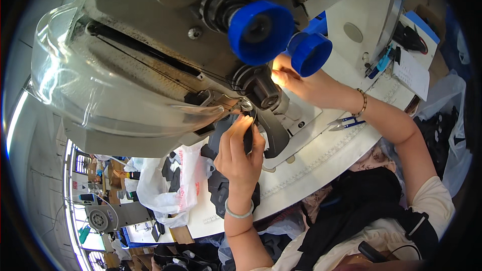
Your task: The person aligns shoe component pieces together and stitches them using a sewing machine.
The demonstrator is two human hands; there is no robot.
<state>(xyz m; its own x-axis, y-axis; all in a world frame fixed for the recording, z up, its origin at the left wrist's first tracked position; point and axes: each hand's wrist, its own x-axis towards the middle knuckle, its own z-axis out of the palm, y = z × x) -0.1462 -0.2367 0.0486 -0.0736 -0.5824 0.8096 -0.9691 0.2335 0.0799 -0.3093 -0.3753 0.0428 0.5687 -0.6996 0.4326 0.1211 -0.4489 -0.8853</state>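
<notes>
Now we feed dark fabric piece [249,138] under the sewing machine head [251,88] | left hand [241,153] pinched shut on it just below the head | right hand [301,83] fingers flat, gripping nothing, beside the head | keep fingertips off the needle, guide evenly

I hold a dark, curved piece of black material [273,130] flat on the white machine bed [321,155], directly under the sewing machine's metal head [251,90]. The piece is crescent-shaped, smooth and matte, its upper end tucked beneath the head, its lower end sweeping out just below it. My left hand [241,153] pinches its near edge just below the head, fingers closed on it. My right hand [301,83] rests just beside the head on its far side, fingertips pressed down close to the piece; whether they touch it is unclear.
</notes>
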